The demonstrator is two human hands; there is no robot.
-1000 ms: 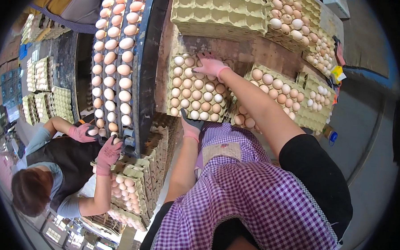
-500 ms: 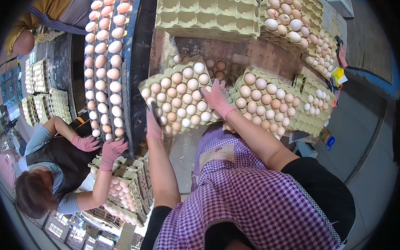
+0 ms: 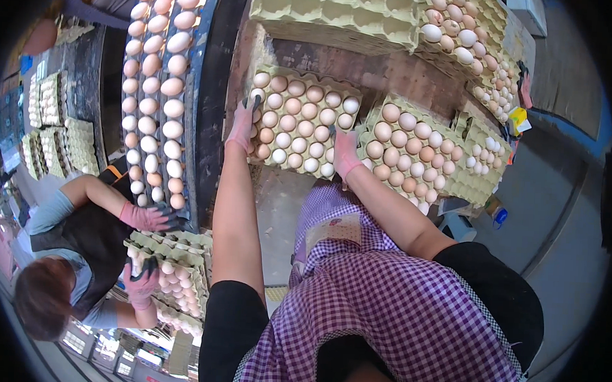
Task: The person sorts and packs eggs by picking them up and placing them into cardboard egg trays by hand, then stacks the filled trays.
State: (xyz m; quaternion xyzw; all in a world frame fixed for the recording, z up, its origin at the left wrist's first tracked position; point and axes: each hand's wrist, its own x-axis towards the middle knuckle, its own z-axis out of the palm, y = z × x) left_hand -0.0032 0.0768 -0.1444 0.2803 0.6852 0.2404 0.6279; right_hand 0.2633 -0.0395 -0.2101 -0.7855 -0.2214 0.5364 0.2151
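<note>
A pulp egg tray [image 3: 318, 77] filled with white and brown eggs lies flat on the wooden table in front of me. My left hand [image 3: 240, 125], in a pink glove with dark fingertips, grips its left side. At the opposite side, near the lower right corner, my gloved right hand [image 3: 346, 152] holds the edge, its fingers partly hidden among the eggs. Close to my right wrist stands another egg-filled tray [image 3: 409, 105]. Whatever is beneath the held tray is hidden.
Rows of eggs lie on a dark-edged conveyor [image 3: 215, 84] at left. A co-worker [image 3: 78, 249] in pink gloves handles eggs and trays there. A stack of empty trays [image 3: 333, 36] stands at the back; more egg trays [image 3: 488, 173] are at right, near a blue-lidded jar [image 3: 499, 216].
My hands have lowered the tilted egg tray and levelled it, covering the eggs seen behind it. My left hand moved up along its side. The co-worker's hand left the conveyor for the trays.
</note>
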